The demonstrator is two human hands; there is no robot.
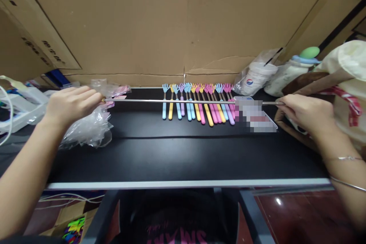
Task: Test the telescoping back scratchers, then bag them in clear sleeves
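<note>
A person's two bare hands hold one long, slender rod [137, 100] between them, above a black table [171, 160]. The rod is straight, silver and shiny, nearly level, and runs across the middle of the view from 9 o'clock to 3 o'clock. A small yellowish part shows where it meets the left hand [74, 103], at 9 o'clock, which is closed around that end. The right hand [307, 115], at 3 o'clock, grips the other end between bent fingers; two thin bracelets [350, 158] circle that wrist.

Beyond the rod, from the centre toward 1 o'clock, lies one row of hand-shaped scratchers [171, 108], with little spread-fingered heads pointing to 12 o'clock and smooth handles toward 6 o'clock. About fifteen can be counted, in light blue, yellow, purple and pink; they overlap at the right end, so the exact number cannot be told. The rod crosses in front of them.

Just beside the row, at 3 o'clock, is one flat item [257, 116], mostly masked by pixel blocks. At 2 o'clock stand one white cup [259, 78] in clear plastic and one pale bottle [291, 74]. Crumpled clear bags [90, 129] lie at 9 o'clock, near the left hand
</note>
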